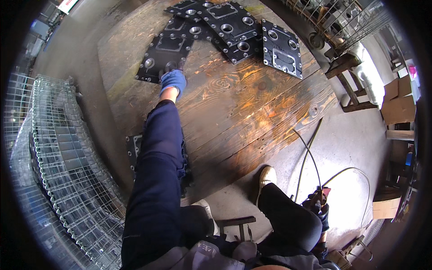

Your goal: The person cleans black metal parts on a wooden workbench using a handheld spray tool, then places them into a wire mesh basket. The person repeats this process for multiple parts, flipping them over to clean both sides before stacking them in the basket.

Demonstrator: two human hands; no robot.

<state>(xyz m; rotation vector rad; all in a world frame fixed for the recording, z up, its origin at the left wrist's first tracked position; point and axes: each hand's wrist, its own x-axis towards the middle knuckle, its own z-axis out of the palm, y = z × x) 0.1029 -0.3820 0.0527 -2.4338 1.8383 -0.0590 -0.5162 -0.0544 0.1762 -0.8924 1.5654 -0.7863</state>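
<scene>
My left hand, in a blue glove, reaches far forward across the wooden table. Its fingers close on the near edge of a black metal plate with round ports and bolt holes along its rim. Low at the right, beside my knee, my dark-gloved right hand is wrapped around a small hand tool with a red part. A thin dark hose runs by it; the tool's exact kind is hard to make out. Another plate lies partly hidden under my left forearm.
More black plates overlap at the table's far side, and one lies apart to the right. The worn wooden table fills the middle. Wire mesh cages stand left; a wire basket and cardboard boxes are at right.
</scene>
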